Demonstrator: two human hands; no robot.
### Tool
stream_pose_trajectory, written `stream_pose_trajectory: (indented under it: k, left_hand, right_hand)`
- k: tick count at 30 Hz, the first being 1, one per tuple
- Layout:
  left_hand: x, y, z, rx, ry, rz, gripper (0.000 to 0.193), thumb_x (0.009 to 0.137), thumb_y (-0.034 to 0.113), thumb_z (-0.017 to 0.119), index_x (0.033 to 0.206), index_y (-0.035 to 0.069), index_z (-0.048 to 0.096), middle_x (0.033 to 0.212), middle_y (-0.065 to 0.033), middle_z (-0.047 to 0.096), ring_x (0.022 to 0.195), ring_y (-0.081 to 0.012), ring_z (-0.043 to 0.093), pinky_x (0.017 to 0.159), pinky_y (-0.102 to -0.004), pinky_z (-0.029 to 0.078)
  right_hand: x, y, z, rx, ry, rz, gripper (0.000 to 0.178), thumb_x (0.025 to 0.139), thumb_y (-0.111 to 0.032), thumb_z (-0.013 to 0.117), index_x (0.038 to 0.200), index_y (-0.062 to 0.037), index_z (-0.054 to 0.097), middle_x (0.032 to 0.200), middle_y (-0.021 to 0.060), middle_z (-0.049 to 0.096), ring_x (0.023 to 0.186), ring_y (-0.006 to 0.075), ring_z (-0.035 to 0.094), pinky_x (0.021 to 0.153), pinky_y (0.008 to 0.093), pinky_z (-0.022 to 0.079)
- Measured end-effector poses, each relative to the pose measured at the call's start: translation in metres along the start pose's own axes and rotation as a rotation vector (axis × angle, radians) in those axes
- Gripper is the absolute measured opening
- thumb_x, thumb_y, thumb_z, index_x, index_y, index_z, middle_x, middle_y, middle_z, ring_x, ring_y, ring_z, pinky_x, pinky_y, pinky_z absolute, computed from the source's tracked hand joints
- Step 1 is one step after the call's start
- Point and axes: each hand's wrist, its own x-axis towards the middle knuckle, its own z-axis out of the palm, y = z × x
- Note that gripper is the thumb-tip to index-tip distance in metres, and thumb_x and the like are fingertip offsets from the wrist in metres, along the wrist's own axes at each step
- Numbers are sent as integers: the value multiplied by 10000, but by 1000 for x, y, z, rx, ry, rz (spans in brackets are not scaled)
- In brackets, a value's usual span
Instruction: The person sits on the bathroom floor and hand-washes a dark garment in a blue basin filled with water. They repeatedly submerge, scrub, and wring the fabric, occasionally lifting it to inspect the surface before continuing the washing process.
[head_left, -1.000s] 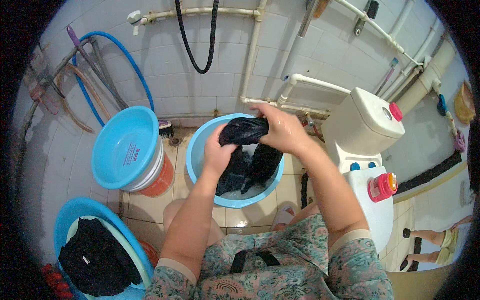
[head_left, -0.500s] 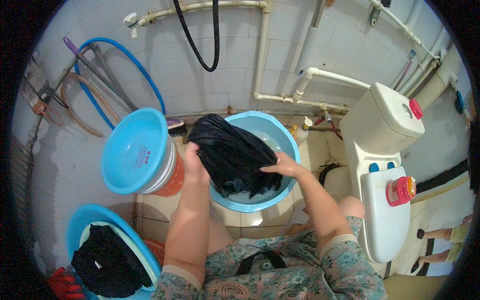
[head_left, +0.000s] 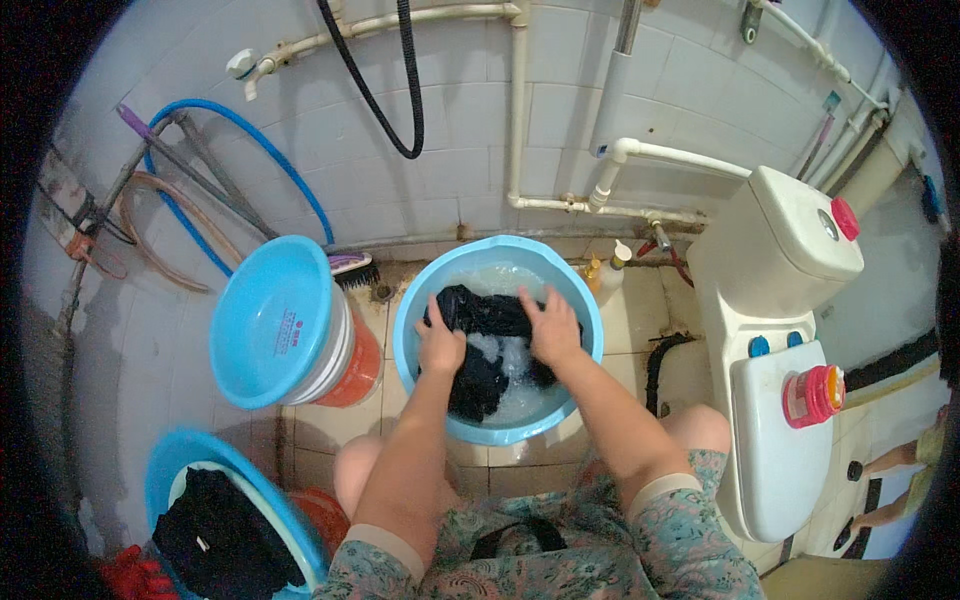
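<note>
A black garment lies soaked and bunched in a light blue basin of cloudy, sudsy water. My left hand is at the garment's left part, thumb and fingers apart. Over its right part is my right hand, fingers spread and slightly blurred. Both hands touch or nearly touch the wet cloth inside the rim, and neither is closed round it. Foamy water shows between the cloth's folds.
To the left, a blue basin sits on an orange-and-white bucket. Dark clothing fills a tub at lower left. A scrub brush, pump bottles and wall pipes stand behind; a toilet is at right.
The black garment, held up over the basin before, has gone down into the water. Both hands have lowered with it, and their fingers have spread. The view has shifted slightly.
</note>
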Motion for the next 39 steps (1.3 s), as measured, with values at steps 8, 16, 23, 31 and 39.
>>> stream_pose_trajectory:
  k: [8, 16, 23, 31, 39]
  left_hand:
    - [14, -2, 52, 512, -126, 152, 592, 843, 179, 499, 1397, 207, 291, 1444, -223, 176, 1184, -397, 407, 881, -437, 438]
    - [64, -50, 100, 661, -547, 154, 445, 843, 246, 461, 1263, 103, 497, 1311, -177, 455, 1247, -307, 384, 985, -452, 338]
    - [29, 0, 47, -1072, -304, -335, 723, 871, 582, 412, 1417, 143, 237, 1428, -164, 293, 1298, -324, 302, 1045, -456, 267]
    - [-50, 62, -49, -1719, -789, 20, 413, 904, 464, 430, 1038, 103, 581, 998, -98, 612, 900, -232, 597, 824, -392, 481]
    - [-61, 74, -49, -1600, -407, 128, 310, 907, 356, 453, 1046, 113, 586, 1028, -104, 616, 947, -239, 589, 842, -398, 472]
  right_hand:
    - [34, -16, 24, -373, -470, -23, 602, 859, -243, 502, 1398, -104, 273, 1393, 148, 336, 1323, 323, 240, 1047, 506, 212]
    - [31, -1, 58, -24, -412, 70, 261, 804, -150, 536, 1028, -91, 656, 1045, 144, 636, 1002, 268, 604, 857, 380, 471]
    - [18, -16, -49, 607, 53, -139, 431, 645, -65, 640, 1071, -32, 589, 1049, 179, 596, 1031, 331, 538, 885, 414, 430]
    - [-56, -61, -147, 602, 168, -646, 591, 566, -178, 725, 1119, -96, 535, 1258, 158, 368, 1222, 372, 324, 1023, 633, 141]
    - [-49, -82, -133, 596, 363, -571, 529, 704, -390, 693, 1110, -87, 543, 1298, 133, 434, 1281, 345, 327, 1028, 635, 140]
